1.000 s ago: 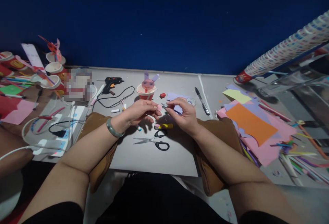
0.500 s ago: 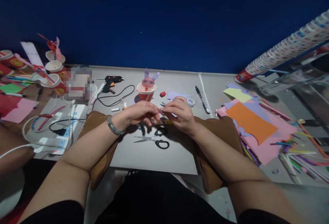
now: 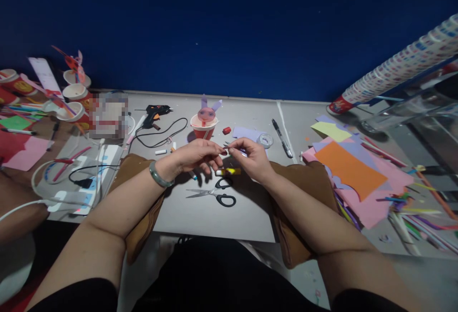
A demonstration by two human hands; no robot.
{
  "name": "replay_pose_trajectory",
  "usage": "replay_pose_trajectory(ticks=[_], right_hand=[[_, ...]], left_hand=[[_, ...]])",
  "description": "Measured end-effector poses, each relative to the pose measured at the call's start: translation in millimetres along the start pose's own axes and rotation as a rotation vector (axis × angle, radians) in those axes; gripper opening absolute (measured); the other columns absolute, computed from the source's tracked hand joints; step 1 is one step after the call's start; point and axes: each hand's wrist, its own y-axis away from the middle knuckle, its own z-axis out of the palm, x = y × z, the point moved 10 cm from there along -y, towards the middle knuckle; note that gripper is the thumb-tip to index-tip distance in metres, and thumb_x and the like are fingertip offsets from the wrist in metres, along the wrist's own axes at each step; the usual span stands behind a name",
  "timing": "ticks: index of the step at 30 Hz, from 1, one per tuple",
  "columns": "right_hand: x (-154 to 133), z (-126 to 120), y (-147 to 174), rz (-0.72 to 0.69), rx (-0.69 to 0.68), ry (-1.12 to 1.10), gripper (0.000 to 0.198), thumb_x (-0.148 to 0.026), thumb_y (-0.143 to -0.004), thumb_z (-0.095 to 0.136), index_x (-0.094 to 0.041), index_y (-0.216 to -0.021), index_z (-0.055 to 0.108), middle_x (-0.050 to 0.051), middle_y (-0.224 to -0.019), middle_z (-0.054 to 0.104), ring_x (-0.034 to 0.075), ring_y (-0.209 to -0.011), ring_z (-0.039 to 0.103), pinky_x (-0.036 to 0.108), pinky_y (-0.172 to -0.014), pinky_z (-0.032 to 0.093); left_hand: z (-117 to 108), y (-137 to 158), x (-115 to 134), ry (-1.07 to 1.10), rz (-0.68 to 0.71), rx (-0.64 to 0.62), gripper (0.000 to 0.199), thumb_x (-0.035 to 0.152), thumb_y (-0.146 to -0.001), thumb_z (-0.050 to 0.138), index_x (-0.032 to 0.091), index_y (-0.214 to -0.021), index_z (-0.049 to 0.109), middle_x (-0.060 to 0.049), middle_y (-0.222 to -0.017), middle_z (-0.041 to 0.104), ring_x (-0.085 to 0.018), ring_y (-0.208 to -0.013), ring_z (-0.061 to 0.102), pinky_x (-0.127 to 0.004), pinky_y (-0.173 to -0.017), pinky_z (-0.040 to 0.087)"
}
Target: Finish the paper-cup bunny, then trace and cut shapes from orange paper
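Observation:
My left hand (image 3: 201,154), with a bangle on its wrist, pinches thumb and forefinger at something small and dark that I cannot make out. Fingertip to fingertip with it, my right hand (image 3: 250,159) is also closed in a pinch near the same spot. Below them lie scissors (image 3: 212,192) with black handles, blades slightly apart and pointing left. A yellow marker (image 3: 229,171) rests just above the scissors. Behind my hands stands a red paper cup (image 3: 202,132) with a pink rabbit face (image 3: 206,114) with purple ears at its rim. A small red cap (image 3: 226,130) lies beside the cup.
A black glue gun (image 3: 157,111) with its cord lies left of the cup. Clear tape (image 3: 265,140) and a black pen (image 3: 282,138) are at right, near orange paper (image 3: 348,169). Stacked cups (image 3: 397,66) lean at far right. A power strip (image 3: 77,197) sits left.
My right hand's fingers have drawn slightly back and opened up a little, showing more of the yellow marker below. My left hand and the scissors stay almost in place.

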Motion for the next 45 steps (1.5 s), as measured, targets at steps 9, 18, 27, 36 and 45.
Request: replay_pose_trajectory(ticks=[9,18,27,36,45], right_hand=[[36,12,5,0.4,-0.006,-0.305,0.044,-0.06,-0.073,0.085,-0.021,-0.076,0.065,-0.002,-0.069,0.063,0.012,-0.061,0.047,0.029,-0.058,0.037],[28,21,7,0.374,-0.084,-0.27,0.037,-0.053,-0.075,0.082,-0.021,-0.074,0.063,-0.005,-0.063,0.055,0.01,-0.058,0.042,0.028,-0.058,0.036],[26,17,7,0.353,-0.049,-0.25,0.038,-0.054,-0.077,0.082,-0.021,-0.074,0.064,-0.002,-0.067,0.061,0.012,-0.061,0.048,0.029,-0.06,0.041],[22,17,5,0.318,-0.019,-0.313,0.049,-0.066,-0.073,0.087,-0.022,-0.077,0.066,0.0,-0.072,0.065,0.014,-0.065,0.052,0.03,-0.062,0.044],[22,-2,-42,0.246,-0.059,-0.077,0.044,-0.061,-0.078,0.083,-0.02,-0.079,0.069,0.0,-0.072,0.065,0.013,-0.066,0.049,0.03,-0.064,0.04]], left_hand=[[-3,2,16,-0.148,0.196,0.097,0.017,0.018,-0.085,0.079,0.014,-0.085,0.062,-0.001,-0.068,0.069,-0.012,-0.058,0.068,-0.018,-0.044,0.05],[-7,1,17,-0.216,0.241,0.123,0.028,0.028,-0.082,0.086,0.015,-0.084,0.061,-0.001,-0.067,0.067,-0.012,-0.057,0.066,-0.019,-0.045,0.047],[-3,2,17,-0.218,0.233,0.115,0.024,0.025,-0.085,0.082,0.015,-0.081,0.06,-0.001,-0.068,0.068,-0.011,-0.058,0.067,-0.017,-0.044,0.047],[-7,3,24,-0.265,0.33,0.148,0.027,0.032,-0.082,0.084,0.017,-0.088,0.062,0.0,-0.065,0.066,-0.013,-0.055,0.063,-0.022,-0.046,0.044],[-93,61,88,-0.246,1.063,0.795,0.07,0.05,-0.061,0.099,0.024,-0.11,0.057,-0.004,-0.103,0.063,-0.019,-0.092,0.063,-0.035,-0.083,0.053]])
